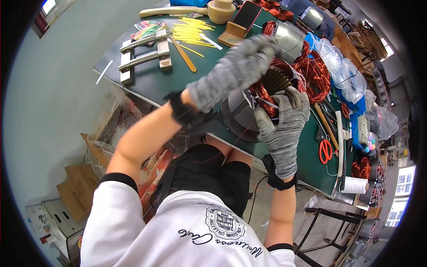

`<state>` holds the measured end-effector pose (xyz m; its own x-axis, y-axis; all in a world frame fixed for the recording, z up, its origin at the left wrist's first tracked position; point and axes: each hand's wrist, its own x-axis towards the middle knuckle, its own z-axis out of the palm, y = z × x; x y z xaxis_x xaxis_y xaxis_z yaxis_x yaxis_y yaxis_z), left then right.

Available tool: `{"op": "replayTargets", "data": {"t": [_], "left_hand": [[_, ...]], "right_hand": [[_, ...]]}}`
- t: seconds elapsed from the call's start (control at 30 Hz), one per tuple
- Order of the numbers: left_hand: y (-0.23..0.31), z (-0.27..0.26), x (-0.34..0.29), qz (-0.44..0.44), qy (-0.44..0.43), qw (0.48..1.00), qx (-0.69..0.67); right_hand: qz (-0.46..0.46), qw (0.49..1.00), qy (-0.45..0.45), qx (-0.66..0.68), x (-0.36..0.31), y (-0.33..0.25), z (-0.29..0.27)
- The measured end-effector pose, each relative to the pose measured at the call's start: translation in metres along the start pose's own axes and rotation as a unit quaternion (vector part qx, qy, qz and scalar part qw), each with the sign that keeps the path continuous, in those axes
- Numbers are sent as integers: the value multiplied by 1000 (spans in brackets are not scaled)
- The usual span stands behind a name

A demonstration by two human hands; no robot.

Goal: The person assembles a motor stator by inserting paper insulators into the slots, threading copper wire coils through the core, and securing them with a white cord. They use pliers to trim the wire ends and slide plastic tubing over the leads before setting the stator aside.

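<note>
A motor stator (276, 79) with a slotted metal inside and copper-red windings (265, 101) sits at the table's near edge. My right hand (284, 113), in a grey knit glove, is wrapped over its near right side, thumb and fingers on the winding end. Above the stator's far left side is my left hand (249, 58), gloved alike and slightly blurred. Its fingers are curled together, and what they hold, if anything, is hidden. A dark grey round piece (240, 116) lies under and left of the stator. Just beyond my left fingers stands a shiny metal cylinder (289, 41).
Copper wire coils (313, 73) lie right of the stator. Red-handled scissors (325, 151), a hammer-like wooden handle (326, 127) and a white thread spool (355, 185) are along the right. Yellow strips (191, 31), a metal-railed rack (144, 58) and a wooden mallet (220, 11) occupy the left.
</note>
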<state>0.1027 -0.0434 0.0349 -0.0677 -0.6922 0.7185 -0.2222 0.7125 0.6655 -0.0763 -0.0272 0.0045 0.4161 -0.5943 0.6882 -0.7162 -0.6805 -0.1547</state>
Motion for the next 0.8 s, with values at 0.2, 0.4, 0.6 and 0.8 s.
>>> {"op": "replayTargets", "data": {"t": [0.2,0.4,0.6,0.8], "left_hand": [[12,-15,-66,-201,153,946,-204],[-1,-26,-61,-208,141,962,-111],[-65,-39,34,-210,-188,955,-91],[-77,-42,60,-199,-298,933,36]], "right_hand": [[-20,999,-13,-22,5,-6,2],[-25,997,-70,0,7,1,-5],[-67,994,-76,28,9,12,-11],[-69,992,-98,44,13,19,-13]]}}
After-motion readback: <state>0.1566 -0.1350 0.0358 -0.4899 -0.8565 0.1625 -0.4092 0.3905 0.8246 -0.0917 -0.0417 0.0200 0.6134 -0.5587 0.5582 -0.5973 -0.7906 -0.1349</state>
